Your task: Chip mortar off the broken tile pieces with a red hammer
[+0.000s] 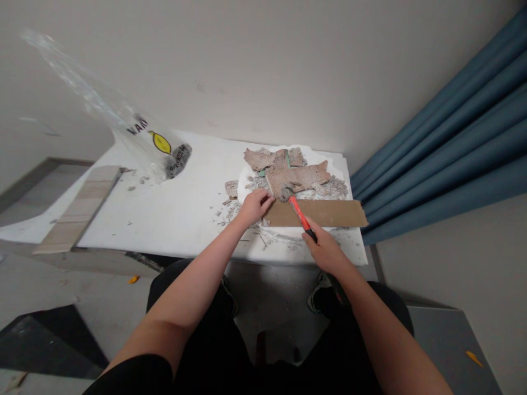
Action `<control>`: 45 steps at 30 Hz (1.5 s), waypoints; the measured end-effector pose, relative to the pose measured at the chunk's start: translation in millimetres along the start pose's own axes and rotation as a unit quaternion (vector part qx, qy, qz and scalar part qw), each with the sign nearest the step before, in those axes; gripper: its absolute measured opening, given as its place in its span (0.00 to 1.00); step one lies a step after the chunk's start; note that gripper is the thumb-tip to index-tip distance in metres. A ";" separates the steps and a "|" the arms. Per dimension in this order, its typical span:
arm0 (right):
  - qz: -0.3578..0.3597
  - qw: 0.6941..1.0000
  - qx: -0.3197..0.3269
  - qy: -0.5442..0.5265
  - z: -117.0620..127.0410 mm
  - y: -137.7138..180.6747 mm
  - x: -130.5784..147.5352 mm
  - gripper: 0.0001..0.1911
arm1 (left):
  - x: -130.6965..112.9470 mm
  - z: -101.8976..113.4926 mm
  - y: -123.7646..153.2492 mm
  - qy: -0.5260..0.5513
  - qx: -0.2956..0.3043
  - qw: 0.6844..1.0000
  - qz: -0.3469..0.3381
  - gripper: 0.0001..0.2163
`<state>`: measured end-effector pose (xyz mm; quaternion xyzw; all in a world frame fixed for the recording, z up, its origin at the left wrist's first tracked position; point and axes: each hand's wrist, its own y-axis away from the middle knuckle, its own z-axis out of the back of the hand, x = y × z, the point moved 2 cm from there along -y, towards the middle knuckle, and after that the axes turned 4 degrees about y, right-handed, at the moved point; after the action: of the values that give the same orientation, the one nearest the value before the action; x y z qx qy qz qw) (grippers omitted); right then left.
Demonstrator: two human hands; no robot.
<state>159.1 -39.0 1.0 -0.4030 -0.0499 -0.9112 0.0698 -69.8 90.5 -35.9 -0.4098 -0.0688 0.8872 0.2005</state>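
My right hand [324,248] is wrapped round the black grip of a hammer [300,211] with a red handle. The hammer's grey, dusty head lies over a brown, textured piece [303,179] with ragged edges. Close to the head, my left hand [256,206] has thumb and fingertips pinched together at the left end of a flat brown board [329,213]. What those fingers hold, if anything, is too small to make out. Behind, another torn brown piece [265,159] lies among grey rubble [340,187].
The white-covered table [197,219] carries scattered grit and a clear plastic bag [142,144] with grey debris at its bottom. A wood-look plank [80,211] crosses the table's left end. Blue curtain [453,137] hangs at right; a wall stands behind.
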 end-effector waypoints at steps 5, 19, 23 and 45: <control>-0.007 1.000 0.007 0.000 1.2 0.1 2.1 0.31 | 1.5 -1.1 0.1 -0.004 0.005 1.000 -0.007 0.11; -0.011 1.000 -0.001 -0.004 0.3 -0.2 2.7 0.30 | 7.3 -8.0 3.6 0.012 -0.037 0.998 -0.048 0.09; -0.019 1.000 0.005 0.002 0.5 -0.9 2.8 0.30 | 7.6 -8.3 4.7 0.010 -0.044 0.998 -0.051 0.09; -0.010 1.000 0.002 -0.002 1.0 -2.2 4.9 0.30 | 9.4 -10.2 8.2 -0.005 -0.054 0.997 -0.048 0.11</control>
<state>156.2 -37.1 5.3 -0.4040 -0.0554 -0.9110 0.0617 -70.1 86.6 -51.5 -0.4114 -0.1370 0.8738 0.2203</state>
